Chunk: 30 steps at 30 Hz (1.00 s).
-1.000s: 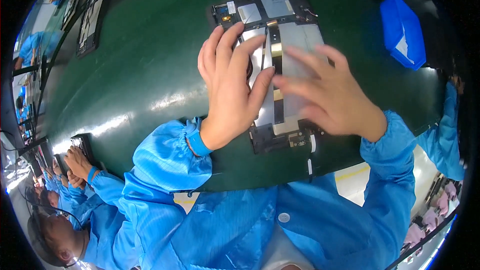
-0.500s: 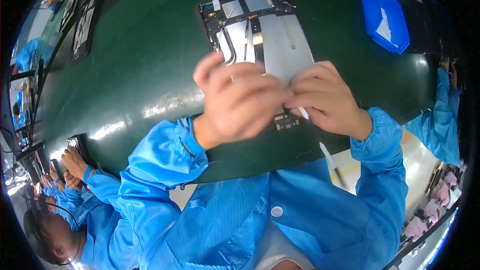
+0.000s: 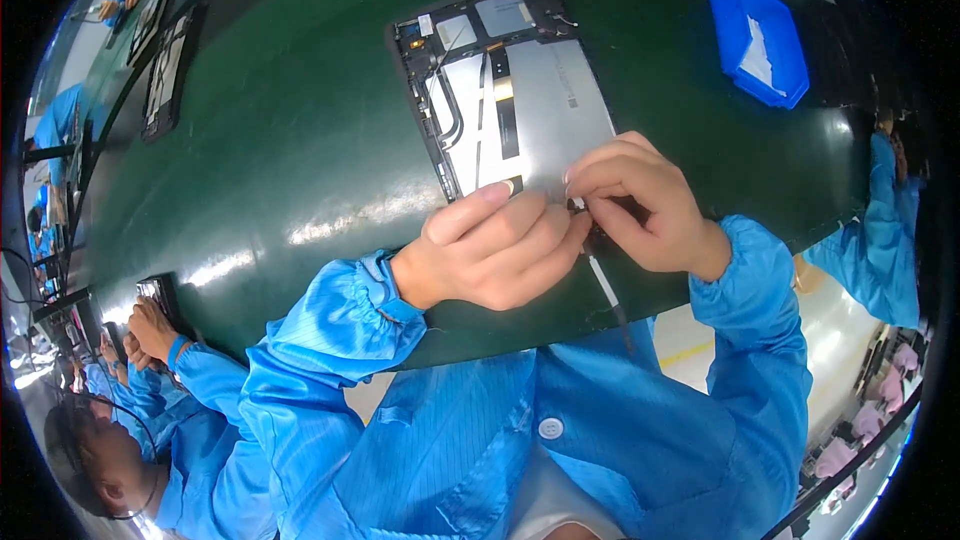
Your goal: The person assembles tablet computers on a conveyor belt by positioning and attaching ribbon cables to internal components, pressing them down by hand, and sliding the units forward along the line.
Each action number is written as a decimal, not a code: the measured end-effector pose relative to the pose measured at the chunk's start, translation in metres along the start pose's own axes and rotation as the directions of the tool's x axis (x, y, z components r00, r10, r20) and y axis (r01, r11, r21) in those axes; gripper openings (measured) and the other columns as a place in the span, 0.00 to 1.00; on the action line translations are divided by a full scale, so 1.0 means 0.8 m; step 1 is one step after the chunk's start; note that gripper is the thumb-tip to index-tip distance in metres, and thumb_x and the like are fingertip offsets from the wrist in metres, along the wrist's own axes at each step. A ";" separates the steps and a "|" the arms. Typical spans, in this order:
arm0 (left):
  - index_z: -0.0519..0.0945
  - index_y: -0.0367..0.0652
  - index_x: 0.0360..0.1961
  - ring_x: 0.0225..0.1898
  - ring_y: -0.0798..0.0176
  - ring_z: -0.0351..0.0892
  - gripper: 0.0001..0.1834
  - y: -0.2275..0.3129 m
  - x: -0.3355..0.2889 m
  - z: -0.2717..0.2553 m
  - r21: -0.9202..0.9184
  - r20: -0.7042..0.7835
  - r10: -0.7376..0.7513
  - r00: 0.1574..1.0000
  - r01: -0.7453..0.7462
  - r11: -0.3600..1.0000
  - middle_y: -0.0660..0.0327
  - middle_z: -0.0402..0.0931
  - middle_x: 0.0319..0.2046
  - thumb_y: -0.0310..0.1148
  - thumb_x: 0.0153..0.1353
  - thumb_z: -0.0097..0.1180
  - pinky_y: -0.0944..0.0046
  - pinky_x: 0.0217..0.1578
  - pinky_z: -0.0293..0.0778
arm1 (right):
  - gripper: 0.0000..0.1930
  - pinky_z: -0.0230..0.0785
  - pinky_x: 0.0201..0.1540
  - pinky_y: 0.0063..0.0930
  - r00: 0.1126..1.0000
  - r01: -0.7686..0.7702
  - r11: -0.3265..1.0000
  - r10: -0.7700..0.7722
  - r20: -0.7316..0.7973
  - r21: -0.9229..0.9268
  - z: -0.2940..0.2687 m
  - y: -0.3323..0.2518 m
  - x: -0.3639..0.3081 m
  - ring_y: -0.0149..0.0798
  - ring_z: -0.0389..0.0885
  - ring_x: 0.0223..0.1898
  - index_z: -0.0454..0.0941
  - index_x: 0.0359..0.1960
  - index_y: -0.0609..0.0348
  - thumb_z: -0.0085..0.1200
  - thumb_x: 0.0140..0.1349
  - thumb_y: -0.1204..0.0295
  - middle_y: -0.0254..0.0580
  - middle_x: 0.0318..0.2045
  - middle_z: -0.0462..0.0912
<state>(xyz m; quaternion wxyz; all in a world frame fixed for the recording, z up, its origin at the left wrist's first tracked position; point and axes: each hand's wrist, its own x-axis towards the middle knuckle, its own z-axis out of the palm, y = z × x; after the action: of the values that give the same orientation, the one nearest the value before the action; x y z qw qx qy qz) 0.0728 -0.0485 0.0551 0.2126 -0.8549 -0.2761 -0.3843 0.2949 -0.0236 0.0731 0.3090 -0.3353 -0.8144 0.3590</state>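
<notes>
An opened tablet [image 3: 545,120] lies on the green tabletop, its silver battery panels and black frame exposed. My left hand [image 3: 500,248] is closed at the tablet's near end, its fingertips meeting those of my right hand. My right hand [image 3: 648,202] pinches thumb and forefinger together at the top of a narrow black-and-white strip [image 3: 604,283]. This strip slants down past the near table edge and ends in a grey, blurred tip. What my left fingertips hold, if anything, is hidden. My fingers cover the tablet's near edge.
A blue bin [image 3: 762,40] with white paper inside stands at the far right. Another opened device [image 3: 168,75] lies at the far left. On the left, a co-worker's hand [image 3: 150,328] holds a dark device [image 3: 158,292]; a blue sleeve [image 3: 872,255] shows at right.
My left hand has lowered, coming away from the tablet's middle and uncovering it. The strip has swung left, closer to my fingertips. My right hand has tightened its pinch slightly higher.
</notes>
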 end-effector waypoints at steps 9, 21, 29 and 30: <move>0.85 0.62 0.32 0.40 0.73 0.76 0.07 -0.011 0.010 -0.009 -0.068 0.068 0.302 0.951 -0.298 0.952 0.76 0.79 0.35 0.37 0.50 0.61 0.62 0.54 0.58 | 0.04 0.68 0.46 0.33 0.997 0.034 0.993 -0.041 -0.059 -0.115 -0.005 -0.005 0.008 0.40 0.79 0.38 0.81 0.31 0.56 0.62 0.54 0.75 0.37 0.31 0.81; 0.83 0.48 0.24 0.35 0.62 0.76 0.05 -0.024 0.032 0.028 -0.435 0.398 -0.523 0.754 0.657 0.616 0.69 0.80 0.24 0.30 0.49 0.69 0.52 0.59 0.57 | 0.08 0.70 0.33 0.30 0.919 -0.320 0.018 -0.238 -0.314 -0.947 -0.215 0.070 -0.033 0.37 0.82 0.30 0.87 0.37 0.44 0.64 0.57 0.61 0.35 0.29 0.85; 0.83 0.48 0.25 0.34 0.61 0.74 0.05 -0.017 0.044 0.038 -0.442 0.424 -0.491 0.761 0.647 0.621 0.70 0.79 0.23 0.31 0.49 0.68 0.55 0.56 0.59 | 0.07 0.69 0.37 0.33 0.925 -0.304 -0.062 -0.258 -0.279 -0.951 -0.216 0.067 -0.043 0.40 0.82 0.34 0.86 0.35 0.44 0.60 0.60 0.60 0.36 0.33 0.85; 0.83 0.48 0.25 0.34 0.61 0.74 0.05 -0.015 0.047 0.041 -0.454 0.422 -0.486 0.765 0.642 0.617 0.70 0.80 0.23 0.31 0.49 0.68 0.55 0.55 0.59 | 0.07 0.69 0.38 0.34 0.905 -0.292 0.013 -0.321 -0.280 -0.956 -0.207 0.052 -0.041 0.42 0.81 0.35 0.85 0.35 0.46 0.61 0.60 0.62 0.37 0.34 0.85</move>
<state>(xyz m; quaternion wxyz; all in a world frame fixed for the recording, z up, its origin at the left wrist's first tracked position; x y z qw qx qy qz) 0.1038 -0.0089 0.0660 -0.2260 -0.7871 -0.4285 -0.3818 0.4509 0.0352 0.1233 0.1555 -0.5137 -0.7400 -0.4054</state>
